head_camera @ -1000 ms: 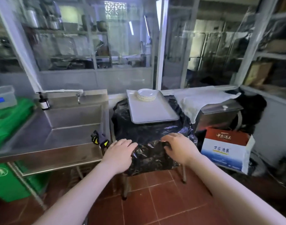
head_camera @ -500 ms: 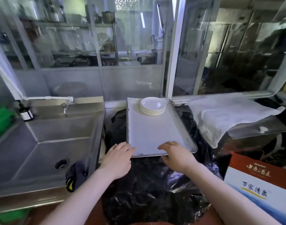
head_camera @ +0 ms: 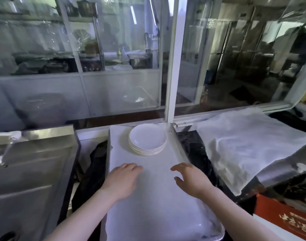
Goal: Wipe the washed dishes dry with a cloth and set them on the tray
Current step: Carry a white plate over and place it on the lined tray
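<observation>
A stack of several white plates (head_camera: 147, 140) sits at the far end of a long metal tray (head_camera: 148, 211) lined in white. The tray lies on a stand draped in black plastic (head_camera: 195, 150). My left hand (head_camera: 121, 181) hovers over the middle of the tray, fingers relaxed and holding nothing. My right hand (head_camera: 192, 180) is beside it near the tray's right rim, fingers spread and empty. Both hands are short of the plates. A white cloth (head_camera: 244, 145) lies spread over a metal box to the right.
A steel sink (head_camera: 30, 171) with a tap (head_camera: 4, 153) stands to the left. Glass window panes and a white post (head_camera: 173, 66) rise behind the tray. A red and white carton (head_camera: 284, 218) sits at the lower right.
The view has closed in on the tray. Both hands moved forward from the black plastic at the tray's near edge to above the tray's middle, toward the plates.
</observation>
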